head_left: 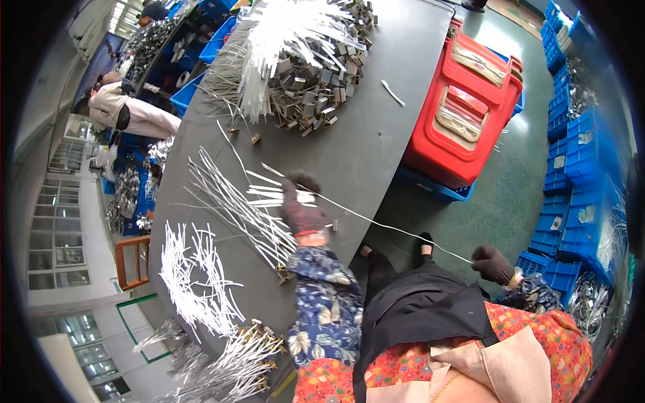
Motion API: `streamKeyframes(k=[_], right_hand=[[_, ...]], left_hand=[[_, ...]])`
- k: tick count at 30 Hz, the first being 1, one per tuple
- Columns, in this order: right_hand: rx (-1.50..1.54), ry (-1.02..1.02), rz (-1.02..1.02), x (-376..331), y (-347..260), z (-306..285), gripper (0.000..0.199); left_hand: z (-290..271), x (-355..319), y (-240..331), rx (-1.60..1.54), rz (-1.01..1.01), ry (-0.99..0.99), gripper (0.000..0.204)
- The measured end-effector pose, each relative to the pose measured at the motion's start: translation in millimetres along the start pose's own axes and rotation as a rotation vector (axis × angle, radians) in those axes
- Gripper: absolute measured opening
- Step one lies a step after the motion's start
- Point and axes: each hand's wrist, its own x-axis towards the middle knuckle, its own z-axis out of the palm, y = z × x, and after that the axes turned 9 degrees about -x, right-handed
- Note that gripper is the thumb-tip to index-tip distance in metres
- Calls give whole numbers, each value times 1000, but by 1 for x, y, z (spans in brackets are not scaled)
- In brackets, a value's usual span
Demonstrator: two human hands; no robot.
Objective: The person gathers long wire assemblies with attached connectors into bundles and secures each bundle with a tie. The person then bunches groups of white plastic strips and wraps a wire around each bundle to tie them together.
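Observation:
My left hand [304,209], in a dark knitted glove, is closed over the grey table, slightly blurred. Several short white tubes [263,196] stick out of its grip to the left. From this hand a thin white wire [386,226] stretches down to the right, past the table edge. My gloved right hand [494,264] is closed on the wire's far end, out at my right side. A bundle of wires in white sleeves [235,208], with small metal ends, lies just left of my left hand. One small metal piece [335,225] is beside that hand.
A large pile of metal-ended parts and white sleeves [295,60] covers the table's far end. Loose white tubes [195,279] and another wire bundle [232,366] lie nearer. A red bin [437,134] stands right of the table. Blue crates [584,154] line the right; another person [121,104] is at far left.

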Motion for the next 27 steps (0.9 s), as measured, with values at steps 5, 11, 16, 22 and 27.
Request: streamKeyframes(k=[5, 11, 16, 22, 27], right_hand=[[22, 25, 50, -24, 5, 0, 28], [-80, -41, 89, -15, -13, -3, 25], [-123, -40, 73, -9, -14, -7, 23], [113, -226, -58, -1, -27, 14, 19], [60, -206, -132, 19, -58, 25, 14]], left_hand=[[6, 26, 75, -75, 71, 2, 28], [46, 14, 110, 74, 227, 226, 24], [39, 5, 113, 151, 238, 223, 23], [-15, -49, 13, 530, -235, 51, 22], [22, -104, 23, 1232, -48, -242, 31]])
